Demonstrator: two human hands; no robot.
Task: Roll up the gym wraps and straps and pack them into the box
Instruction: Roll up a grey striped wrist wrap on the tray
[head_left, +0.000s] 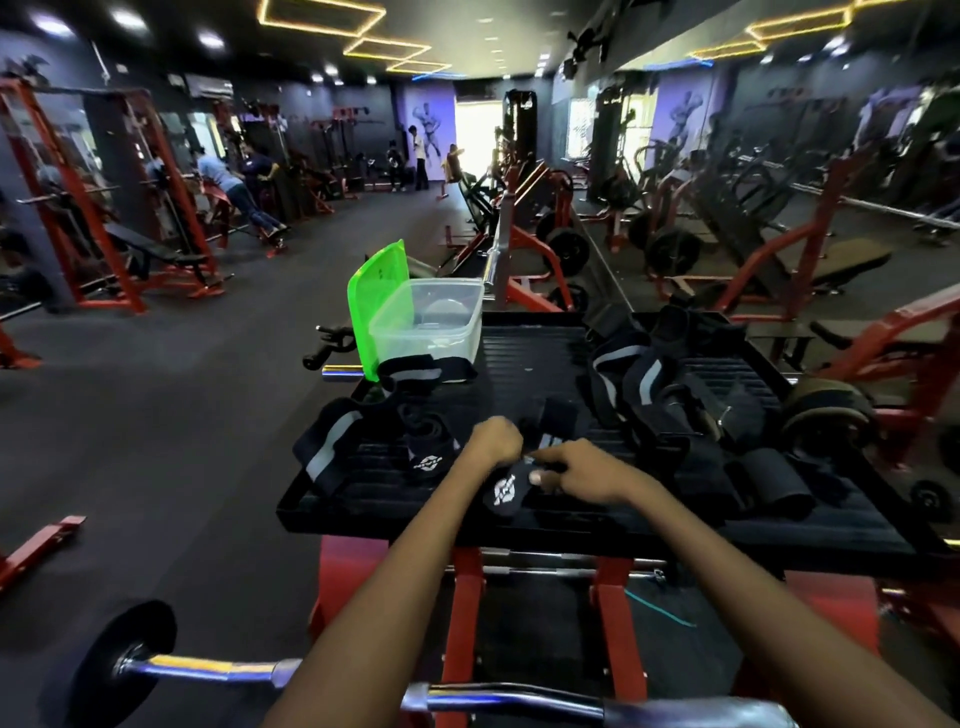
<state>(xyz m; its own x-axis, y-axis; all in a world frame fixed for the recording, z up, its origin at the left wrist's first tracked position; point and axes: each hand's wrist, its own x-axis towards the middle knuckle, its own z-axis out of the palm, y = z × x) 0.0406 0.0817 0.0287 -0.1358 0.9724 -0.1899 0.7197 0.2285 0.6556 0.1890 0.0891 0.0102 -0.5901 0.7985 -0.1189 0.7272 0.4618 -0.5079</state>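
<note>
White logo, perhaps "NIVIA", on two black straps (427, 460); lettering too blurred.

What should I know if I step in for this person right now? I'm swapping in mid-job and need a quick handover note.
Left hand: fingers curled on the black strap with the white logo, near edge of the black platform.
Right hand: pinching the same strap.
Clear box: far left corner of the platform, green lid up; no wraps visible inside.
Done: nothing packed yet, as far as visible.
Left: finish rolling this strap; then the grey-striped wraps on the left, in front of the box, and the pile on the right.
</note>
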